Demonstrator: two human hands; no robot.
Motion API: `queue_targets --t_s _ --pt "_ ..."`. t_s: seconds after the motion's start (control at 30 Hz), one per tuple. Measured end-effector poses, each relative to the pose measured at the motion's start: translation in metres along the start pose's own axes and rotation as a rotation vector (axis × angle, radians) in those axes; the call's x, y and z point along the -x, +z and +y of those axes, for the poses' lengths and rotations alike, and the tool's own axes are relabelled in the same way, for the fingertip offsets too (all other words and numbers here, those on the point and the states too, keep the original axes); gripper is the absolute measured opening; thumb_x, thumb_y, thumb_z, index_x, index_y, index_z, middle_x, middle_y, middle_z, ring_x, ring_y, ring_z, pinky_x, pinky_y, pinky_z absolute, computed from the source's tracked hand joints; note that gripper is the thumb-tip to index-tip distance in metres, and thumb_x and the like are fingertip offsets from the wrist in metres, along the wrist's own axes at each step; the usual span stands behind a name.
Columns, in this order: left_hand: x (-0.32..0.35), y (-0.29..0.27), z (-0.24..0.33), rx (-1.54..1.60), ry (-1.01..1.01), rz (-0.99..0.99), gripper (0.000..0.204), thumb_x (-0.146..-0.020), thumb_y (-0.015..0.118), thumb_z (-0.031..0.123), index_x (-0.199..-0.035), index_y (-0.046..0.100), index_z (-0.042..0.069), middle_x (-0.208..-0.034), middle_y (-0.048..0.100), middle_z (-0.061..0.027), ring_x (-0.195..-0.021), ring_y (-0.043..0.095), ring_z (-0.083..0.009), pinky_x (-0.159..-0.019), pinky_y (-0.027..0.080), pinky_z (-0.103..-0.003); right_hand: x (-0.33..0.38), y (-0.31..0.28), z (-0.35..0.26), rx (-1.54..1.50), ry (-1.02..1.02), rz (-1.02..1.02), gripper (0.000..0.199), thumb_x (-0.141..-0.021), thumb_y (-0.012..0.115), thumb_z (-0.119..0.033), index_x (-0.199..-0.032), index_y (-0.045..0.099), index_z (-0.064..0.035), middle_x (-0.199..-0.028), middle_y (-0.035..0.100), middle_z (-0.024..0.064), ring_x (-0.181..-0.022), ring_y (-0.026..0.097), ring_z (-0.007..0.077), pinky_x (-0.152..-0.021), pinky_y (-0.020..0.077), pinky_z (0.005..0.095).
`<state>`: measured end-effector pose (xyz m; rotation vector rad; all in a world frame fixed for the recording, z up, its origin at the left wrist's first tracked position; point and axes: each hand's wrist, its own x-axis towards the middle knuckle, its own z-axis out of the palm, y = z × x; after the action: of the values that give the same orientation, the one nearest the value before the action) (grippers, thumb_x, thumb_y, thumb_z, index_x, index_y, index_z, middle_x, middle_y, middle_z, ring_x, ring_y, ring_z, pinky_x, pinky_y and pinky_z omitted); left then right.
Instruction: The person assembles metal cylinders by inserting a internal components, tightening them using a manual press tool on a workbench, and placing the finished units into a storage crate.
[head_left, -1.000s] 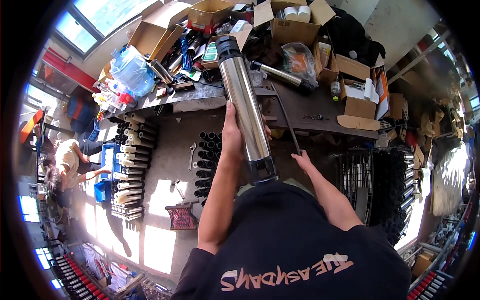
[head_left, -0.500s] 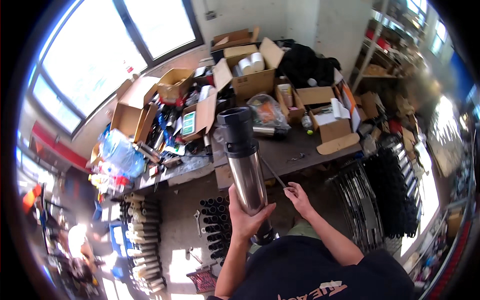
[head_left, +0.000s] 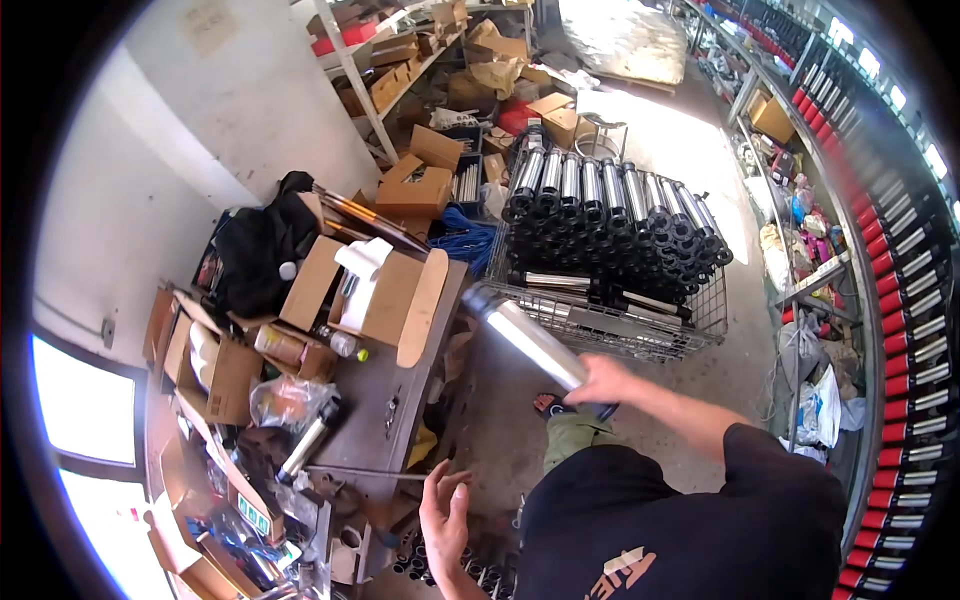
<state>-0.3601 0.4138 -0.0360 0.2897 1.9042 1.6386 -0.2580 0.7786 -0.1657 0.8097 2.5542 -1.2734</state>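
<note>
A shiny steel cylinder [head_left: 525, 335] with a blurred dark end is held out in front of me. My right hand [head_left: 600, 380] wraps round its near part, and the far end slants up and left between the bench and a wire cage [head_left: 715, 315]. My left hand [head_left: 443, 515] is empty, fingers apart, just off the bench's near edge. Close to its fingertips lies a thin metal rod [head_left: 365, 473], jutting past the bench edge. Several similar steel cylinders [head_left: 612, 190] with black ends are stacked in the cage.
On the dark bench [head_left: 375, 385] sit open cardboard boxes [head_left: 385, 300], a plastic bag [head_left: 290, 400] and another steel cylinder [head_left: 310, 440]. A rack of red-ended cylinders [head_left: 890, 350] runs along the right. Blue cable [head_left: 465, 240] lies beside the cage. Black tubes [head_left: 415, 560] stand below the bench.
The view has swung right, toward the cage. The steel cylinder has passed from my left hand to my right. My right hand has let go of the rod, which now rests on the bench.
</note>
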Motion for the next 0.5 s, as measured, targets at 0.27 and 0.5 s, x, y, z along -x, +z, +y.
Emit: queue_targets --t_s 0.27,0.5 --pt "-0.019 0.026 -0.148 -0.064 -0.447 0.269 0.036 -0.099 0.061 0.025 -0.124 0.054 0.000 -0.092 0.071 -0.0092 -0.075 0.067 -0.0146 -0.064 0.053 -0.026 -0.183 -0.150 0.124 0.798 0.144 -0.127 0.061 -0.065 0.083 -0.041 -0.108 0.066 -0.0012 -0.101 0.072 0.0193 -0.095 0.071 0.0359 -0.083 0.0579 0.0438" --pt "0.067 0.006 -0.290 0.089 -0.828 0.371 0.023 -0.098 0.058 0.024 -0.099 0.058 0.001 -0.073 0.066 -0.0090 -0.048 0.056 -0.0154 -0.041 0.042 -0.027 -0.254 -0.057 0.194 0.274 0.199 0.502 0.049 -0.082 0.071 -0.023 -0.125 0.056 -0.0042 -0.120 0.062 0.0171 -0.115 0.059 0.0358 -0.095 0.0490 0.0463"
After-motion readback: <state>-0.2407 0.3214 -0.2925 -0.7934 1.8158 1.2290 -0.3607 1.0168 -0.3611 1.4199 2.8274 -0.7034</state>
